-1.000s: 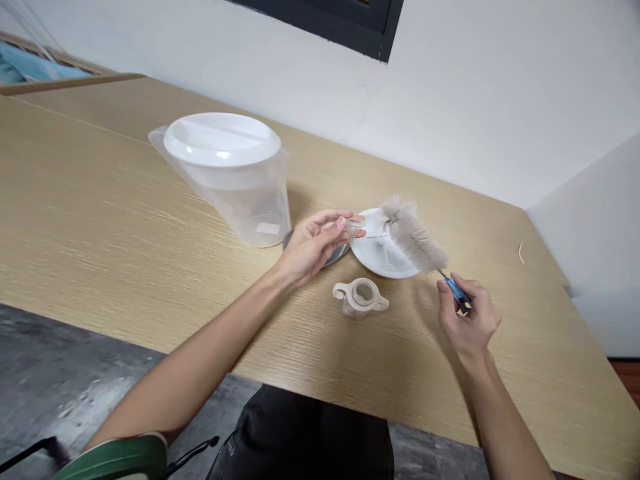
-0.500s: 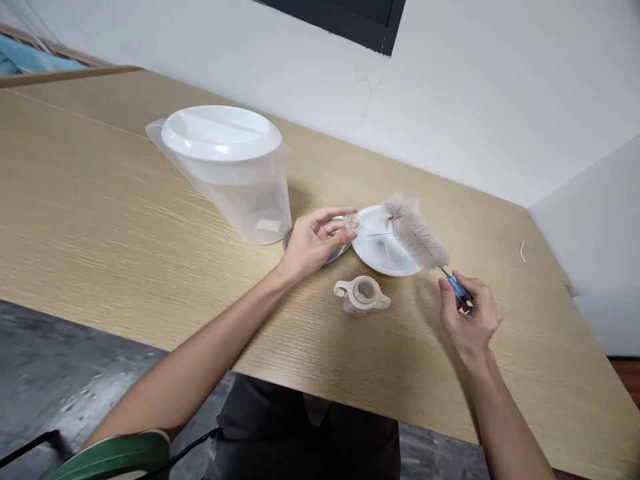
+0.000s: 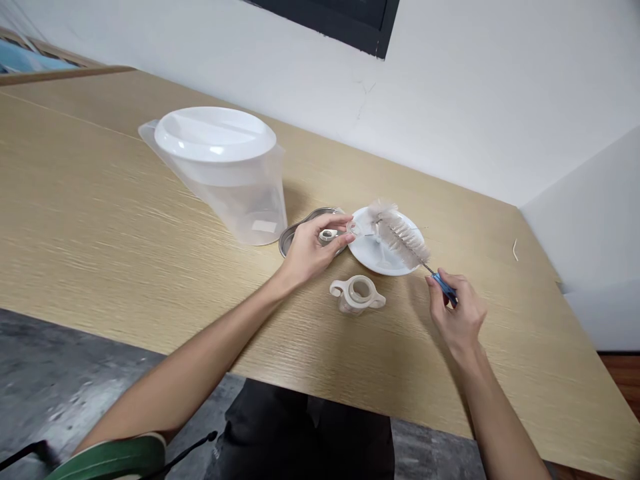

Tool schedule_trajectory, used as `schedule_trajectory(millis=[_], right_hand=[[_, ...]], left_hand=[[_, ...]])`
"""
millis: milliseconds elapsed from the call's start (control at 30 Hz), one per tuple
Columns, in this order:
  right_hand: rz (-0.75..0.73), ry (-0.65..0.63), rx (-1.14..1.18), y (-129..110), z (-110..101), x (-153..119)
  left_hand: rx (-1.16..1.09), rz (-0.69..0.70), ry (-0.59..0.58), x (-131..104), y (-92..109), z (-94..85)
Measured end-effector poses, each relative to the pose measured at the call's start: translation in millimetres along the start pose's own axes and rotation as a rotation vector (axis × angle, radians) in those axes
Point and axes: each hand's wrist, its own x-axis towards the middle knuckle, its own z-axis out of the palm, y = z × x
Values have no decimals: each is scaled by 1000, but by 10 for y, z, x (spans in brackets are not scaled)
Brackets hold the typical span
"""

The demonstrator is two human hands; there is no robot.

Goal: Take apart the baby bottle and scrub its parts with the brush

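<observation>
On the far left of the pale wooden counter [image 3: 100, 220] stands a big see-through plastic jug with a white lid [image 3: 220, 173]. It is well away from both hands.

Next comes the left hand [image 3: 313, 250]. Its thumb and fingers pinch a tiny clear plastic piece [image 3: 353, 229], which looks like a small cap or teat. The hand holds it up just over a flat round metal lid [image 3: 305, 230] that lies on the counter beside the jug. A small pale ring seems to sit on that metal lid, under the fingers, but it is too small to be sure.

Just to the right of the clear piece is a round white plastic dish [image 3: 373, 257]. Over the dish hangs a long bottle brush with grey fluffy bristles and a blue handle [image 3: 400, 235]. The brush lies on a slant. Its fluffy tip points up and to the left, right at the clear piece, and almost touches it. Its handle runs down and to the right.

In front of the dish, nearer the person, sits a small beige cup top with two little handles [image 3: 357, 294]. No hand touches it.

Last is the right hand [image 3: 457, 313]. It is closed around the blue end of the brush. So the clear piece sits between the two hands, held by the left and faced by the brush tip.
</observation>
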Motion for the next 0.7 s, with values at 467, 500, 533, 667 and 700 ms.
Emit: schedule_trajectory(millis=[467,500,533,667,700], right_hand=[[-135,-153,-51,13,-41,34],[-155,-145,-75,22,-56,40],[-175,-132,-100,28,-71,46],[-240,-76,-198,47,-135,78],[-250,-61,-225,59,-153,88]], left_hand=[[-16,-38,-22,5,13,-12],[-51,-55,-24,9,5,-11],[-87,-71,-26,13,0,-10],[-151,-105,-38,19,12,-5],[-140,-103,-43,18,21,-3]])
